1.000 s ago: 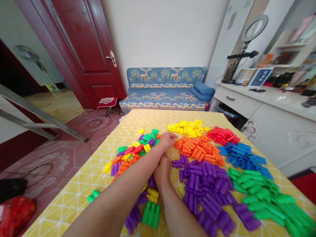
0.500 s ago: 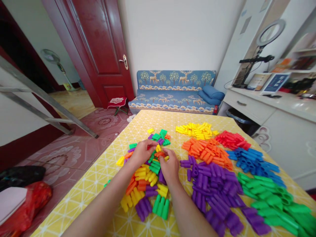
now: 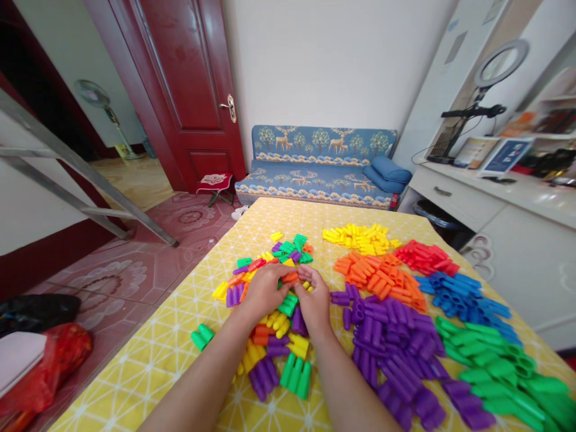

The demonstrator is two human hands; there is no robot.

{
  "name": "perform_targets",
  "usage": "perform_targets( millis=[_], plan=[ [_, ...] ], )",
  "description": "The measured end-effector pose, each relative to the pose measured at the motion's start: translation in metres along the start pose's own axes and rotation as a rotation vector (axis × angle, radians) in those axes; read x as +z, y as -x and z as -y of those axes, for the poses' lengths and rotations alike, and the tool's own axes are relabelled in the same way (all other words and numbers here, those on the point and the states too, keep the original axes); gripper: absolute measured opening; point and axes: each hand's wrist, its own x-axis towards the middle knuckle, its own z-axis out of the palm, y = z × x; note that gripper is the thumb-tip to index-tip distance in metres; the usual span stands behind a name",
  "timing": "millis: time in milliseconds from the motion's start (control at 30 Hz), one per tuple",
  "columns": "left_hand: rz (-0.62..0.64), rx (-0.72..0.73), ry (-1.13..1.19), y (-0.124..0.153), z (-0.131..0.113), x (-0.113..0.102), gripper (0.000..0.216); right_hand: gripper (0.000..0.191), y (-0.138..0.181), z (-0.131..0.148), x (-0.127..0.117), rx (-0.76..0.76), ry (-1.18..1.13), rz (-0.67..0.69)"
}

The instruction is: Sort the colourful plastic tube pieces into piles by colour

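Observation:
My left hand (image 3: pixel 265 289) and my right hand (image 3: pixel 315 295) meet over a mixed pile of coloured plastic tube blocks. Between their fingertips is an orange block (image 3: pixel 290 278), gripped from both sides and partly covered by the fingers. A yellow block (image 3: pixel 288 263) shows just beyond the fingers; whether it is joined to the orange one I cannot tell. Below the hands lie a green block (image 3: pixel 288 305), yellow blocks (image 3: pixel 279 324) and a larger green block (image 3: pixel 296 375). My left forearm hides part of the pile.
Sorted heaps lie to the right: yellow (image 3: pixel 360 239), orange (image 3: pixel 382 279), red (image 3: pixel 425 257), blue (image 3: pixel 465 300), purple (image 3: pixel 391 342) and green (image 3: pixel 504 360). A lone green block (image 3: pixel 202 336) sits left of my forearm. The yellow patterned tablecloth (image 3: pixel 148 366) covers the table.
My left fingers have moved from the yellow block to the orange block beside my right fingers. The hands are closer together, and the view has shifted slightly.

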Motion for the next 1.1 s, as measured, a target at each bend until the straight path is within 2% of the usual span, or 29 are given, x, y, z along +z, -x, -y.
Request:
perform_targets(
  millis=[133, 267, 367, 467, 567, 633, 733, 833, 967, 1100],
  plan=[
    [-0.039, -0.078, 0.041, 0.000, 0.004, 0.002, 0.042, 0.038, -0.001, 0.006, -0.001, 0.072, -0.186, 0.026],
    [-0.071, -0.076, 0.087, 0.001, 0.004, 0.002, 0.044, 0.036, 0.000, 0.006, -0.001, 0.111, -0.257, 0.058],
    [-0.112, -0.062, 0.123, 0.002, 0.004, 0.001, 0.035, 0.030, 0.001, 0.003, -0.001, 0.088, -0.170, 0.040],
    [-0.244, -0.070, 0.149, 0.003, 0.005, 0.000, 0.027, 0.026, 0.002, -0.001, -0.001, 0.025, 0.009, -0.023],
    [-0.373, -0.101, 0.195, 0.000, 0.002, -0.006, 0.028, 0.026, 0.003, -0.001, 0.000, -0.052, 0.128, -0.052],
    [-0.395, -0.125, 0.263, -0.007, -0.005, -0.010, 0.031, 0.024, 0.004, 0.000, 0.000, -0.078, 0.151, -0.035],
    [-0.325, -0.130, 0.420, -0.030, -0.021, -0.012, 0.034, 0.022, 0.004, -0.001, 0.001, -0.100, 0.138, -0.010],
    [-0.255, -0.126, 0.511, -0.065, -0.037, 0.000, 0.038, 0.023, 0.003, -0.002, 0.002, -0.111, 0.153, -0.023],
    [-0.170, -0.159, 0.452, -0.113, -0.043, 0.036, 0.035, 0.021, 0.004, -0.001, 0.003, -0.091, 0.156, -0.029],
    [-0.056, -0.157, 0.225, -0.143, -0.037, 0.074, 0.038, 0.020, 0.007, 0.003, 0.004, -0.033, 0.127, -0.013]
  ],
)
